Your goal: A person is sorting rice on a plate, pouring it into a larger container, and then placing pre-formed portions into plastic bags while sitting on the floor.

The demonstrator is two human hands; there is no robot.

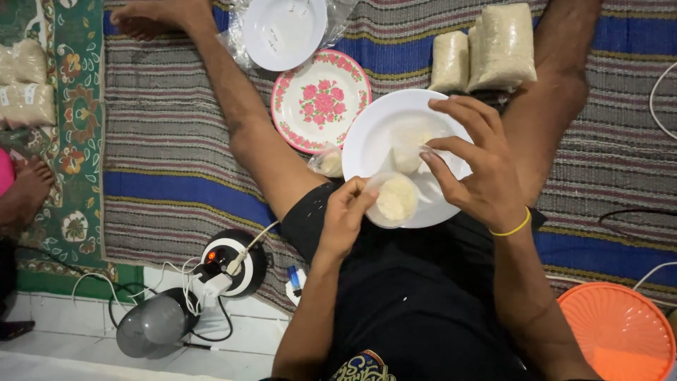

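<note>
left hand (347,212) pinching the edge of a small clear bag of rice (395,199), right hand (476,166) gripping its top with curled fingers. held just over the white plate (374,130) resting on the lap, floral plate (321,99) beside, packed rice bags (493,46) beyond.

A floral plate (321,99) lies just beyond the fingers, up and to their left, with a plain white plate (282,29) in clear wrap farther out past it. Sealed rice packs (493,48) stand ahead of the fingers, slightly right. More packs (25,85) lie far off to the left on a green rug (67,212). Below the fingers and left sits a round power reel (229,262) with white cords, beside a grey helmet (151,326). An orange cover (620,331) rests low to the right.
</note>
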